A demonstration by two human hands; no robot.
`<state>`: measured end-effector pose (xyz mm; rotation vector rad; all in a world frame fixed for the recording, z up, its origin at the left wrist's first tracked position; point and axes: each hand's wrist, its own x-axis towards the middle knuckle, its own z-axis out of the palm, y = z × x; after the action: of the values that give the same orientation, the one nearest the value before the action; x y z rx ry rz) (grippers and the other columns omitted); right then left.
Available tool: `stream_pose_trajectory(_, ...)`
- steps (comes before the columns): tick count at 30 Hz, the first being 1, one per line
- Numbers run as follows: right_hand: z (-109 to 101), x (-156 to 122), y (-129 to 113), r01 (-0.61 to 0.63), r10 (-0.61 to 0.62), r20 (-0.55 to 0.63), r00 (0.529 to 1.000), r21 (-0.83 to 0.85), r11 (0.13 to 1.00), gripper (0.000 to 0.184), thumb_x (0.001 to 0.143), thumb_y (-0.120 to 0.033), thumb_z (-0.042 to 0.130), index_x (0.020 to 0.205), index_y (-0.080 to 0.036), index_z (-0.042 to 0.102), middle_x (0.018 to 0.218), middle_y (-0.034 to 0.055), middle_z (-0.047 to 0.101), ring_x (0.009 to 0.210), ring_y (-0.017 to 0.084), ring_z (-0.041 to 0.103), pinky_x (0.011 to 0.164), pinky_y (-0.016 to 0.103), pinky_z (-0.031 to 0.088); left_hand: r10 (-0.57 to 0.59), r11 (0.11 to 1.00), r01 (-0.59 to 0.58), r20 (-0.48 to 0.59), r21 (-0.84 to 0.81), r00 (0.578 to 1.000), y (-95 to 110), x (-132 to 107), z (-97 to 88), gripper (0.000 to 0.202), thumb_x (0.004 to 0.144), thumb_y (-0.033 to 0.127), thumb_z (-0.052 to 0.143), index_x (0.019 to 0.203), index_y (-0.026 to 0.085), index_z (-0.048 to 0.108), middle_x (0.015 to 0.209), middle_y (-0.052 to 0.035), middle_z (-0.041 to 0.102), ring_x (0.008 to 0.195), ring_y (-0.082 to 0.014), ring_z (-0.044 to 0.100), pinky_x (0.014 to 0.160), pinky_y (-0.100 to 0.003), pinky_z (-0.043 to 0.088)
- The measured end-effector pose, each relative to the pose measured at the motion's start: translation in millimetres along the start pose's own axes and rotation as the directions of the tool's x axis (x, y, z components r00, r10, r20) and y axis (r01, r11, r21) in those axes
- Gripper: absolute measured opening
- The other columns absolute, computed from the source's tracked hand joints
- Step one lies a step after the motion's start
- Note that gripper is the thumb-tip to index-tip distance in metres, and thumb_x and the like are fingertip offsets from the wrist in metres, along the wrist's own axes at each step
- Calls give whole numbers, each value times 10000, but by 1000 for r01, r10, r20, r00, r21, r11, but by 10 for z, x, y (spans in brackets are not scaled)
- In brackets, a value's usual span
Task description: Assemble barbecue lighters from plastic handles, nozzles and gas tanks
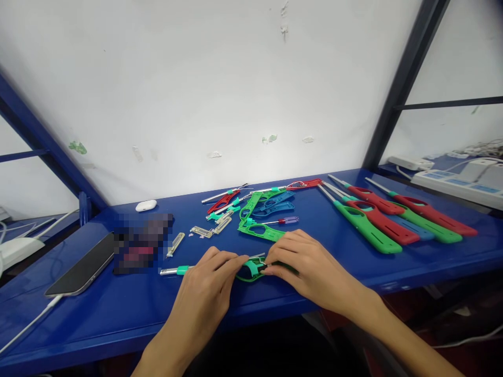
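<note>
Near the table's front edge lies a green lighter casing (251, 271) of a long-necked lighter, its inner parts exposed. My left hand (214, 275) is closed on the casing's left part, with the metal tube (170, 271) and its teal collar sticking out to the left. Pinched fingers of my right hand (296, 256) are at a small part by the right end of the opening; that part is mostly hidden by the fingertips. Just beyond are green casing halves (263, 232), blue casing halves (275, 204) and a screwdriver (288, 220) with a purple handle.
Several assembled lighters (369, 228) lie at the right. Clear fuel tanks (202, 231) and red casing pieces (223, 201) are scattered at the middle. A phone (84, 267) with a cable, a blurred dark object (145, 246) and a white earbud case (146, 205) lie left. A wall (236, 94) stands behind.
</note>
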<state>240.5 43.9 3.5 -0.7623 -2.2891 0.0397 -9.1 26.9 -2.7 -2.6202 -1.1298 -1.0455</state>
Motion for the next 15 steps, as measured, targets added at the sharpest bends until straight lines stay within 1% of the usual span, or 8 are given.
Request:
stream_pose_trajectory(2,-5,-5,-7,-9,9,1,1000,1,1000,94,1020,-275,682,969,-197,696,946,-4,745,883,182,649,859,338,425,3,1000,-3,-18,-25,1000,-2,5,-8,291,1004,33,564,1166,219,718,1006,-17,766,829,-186,601,730,-282,552)
stream_pose_trajectory(5,-15,-6,-16,-20,20,8,1000,1,1000,89,1018,-269,686,969,-196,700,946,-3,745,890,182,654,865,338,428,10,1000,-10,-22,-14,1000,3,19,-23,303,1001,19,549,1134,224,729,997,-16,759,814,-187,596,731,-287,557)
stream_pose_trajectory(10,-22,6,-20,-25,25,14,1000,-1,1000,89,1017,-271,687,971,-198,706,947,-1,746,887,184,660,868,340,431,3,1000,-3,5,24,1000,8,39,-27,351,1006,13,522,1167,233,742,1023,-30,750,849,-197,609,726,-290,556)
stream_pose_trajectory(15,-24,2,-21,-35,34,33,999,2,999,90,1023,-280,679,989,-202,708,966,5,748,909,189,667,877,349,438,-21,999,20,31,38,999,-11,60,-26,312,1026,46,511,1102,223,756,990,-30,751,824,-198,602,740,-310,558)
